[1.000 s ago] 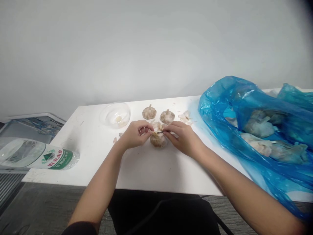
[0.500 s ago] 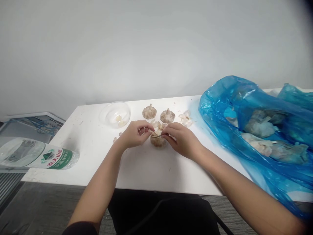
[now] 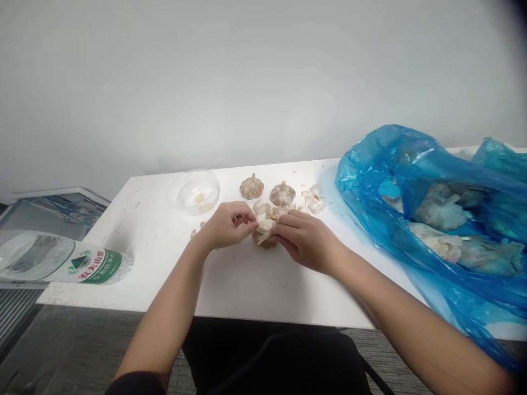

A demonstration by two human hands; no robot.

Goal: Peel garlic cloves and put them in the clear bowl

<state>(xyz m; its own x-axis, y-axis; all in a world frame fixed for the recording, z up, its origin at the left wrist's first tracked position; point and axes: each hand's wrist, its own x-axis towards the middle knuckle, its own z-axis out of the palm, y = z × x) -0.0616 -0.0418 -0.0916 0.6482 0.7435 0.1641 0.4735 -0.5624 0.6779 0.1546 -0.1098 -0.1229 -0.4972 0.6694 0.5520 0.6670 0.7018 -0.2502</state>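
- One plastic water bottle (image 3: 61,258) with a green-and-white label is laid on its side at the left end of the table (image 3: 164,285), partly past the table's edge.
- Behind it, a flat printed board (image 3: 61,211) is propped beyond the table's left edge.
- One clear bowl (image 3: 192,192) is set near the far edge of the table, with two garlic cloves (image 3: 201,201) held inside it.
- A few scraps of garlic skin (image 3: 193,233) are scattered just in front of the bowl.
- The left hand (image 3: 224,225) is closed into a narrow grip, its fingertips (image 3: 251,219) pressed against the top of the garlic bulb (image 3: 265,239).
- That bulb is placed between both hands on the table, with pale, loosened skin (image 3: 265,224) standing up from it; its lower part is partly hidden by the fingers.
- The right hand (image 3: 307,241) is also held in a narrow grip, its fingers (image 3: 284,230) pinched on the bulb from the other side.
- Two whole garlic heads (image 3: 251,187) (image 3: 282,194) are left standing just behind the hands.
- Further right, a heap of peeled skins (image 3: 313,200) is piled on the table.
- At the far right, a blue plastic bag (image 3: 382,164) is spread over the table, with more garlic heads (image 3: 436,215) visible inside.
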